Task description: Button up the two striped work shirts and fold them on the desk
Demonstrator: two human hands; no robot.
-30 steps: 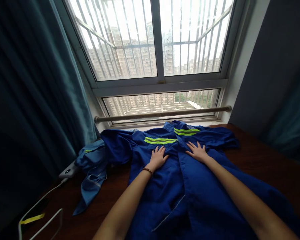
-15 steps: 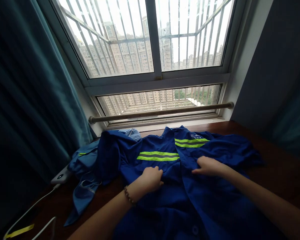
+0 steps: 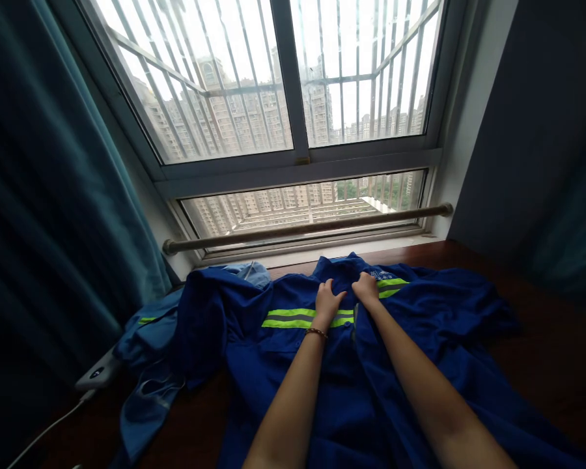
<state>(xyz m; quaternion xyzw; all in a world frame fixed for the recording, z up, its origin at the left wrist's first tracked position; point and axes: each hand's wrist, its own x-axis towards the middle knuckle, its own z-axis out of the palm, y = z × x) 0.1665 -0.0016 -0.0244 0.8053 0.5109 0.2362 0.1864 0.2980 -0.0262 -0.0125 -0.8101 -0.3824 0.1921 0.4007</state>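
Observation:
A dark blue work jacket (image 3: 395, 365) with yellow-green reflective stripes (image 3: 286, 318) lies spread front-up on a dark wooden table (image 3: 542, 339). My left hand (image 3: 328, 297) and my right hand (image 3: 364, 287) reach to the jacket's collar end near the window. Both press close together at the front opening, fingers curled and pinching the blue cloth. A beaded bracelet (image 3: 315, 333) sits on my left wrist. Both forearms stretch over the jacket's body.
A lighter blue garment (image 3: 151, 365) lies crumpled at the jacket's left. A grey device (image 3: 95, 374) with a white cable (image 3: 43, 430) rests by the left curtain (image 3: 43, 208). A wooden rail (image 3: 303, 228) runs along the barred window (image 3: 283, 85).
Both hands were flat on the jacket's chest, pulled back with curled fingers, then moved forward to the collar and came together. The view shifted slightly left and the jacket slid nearer.

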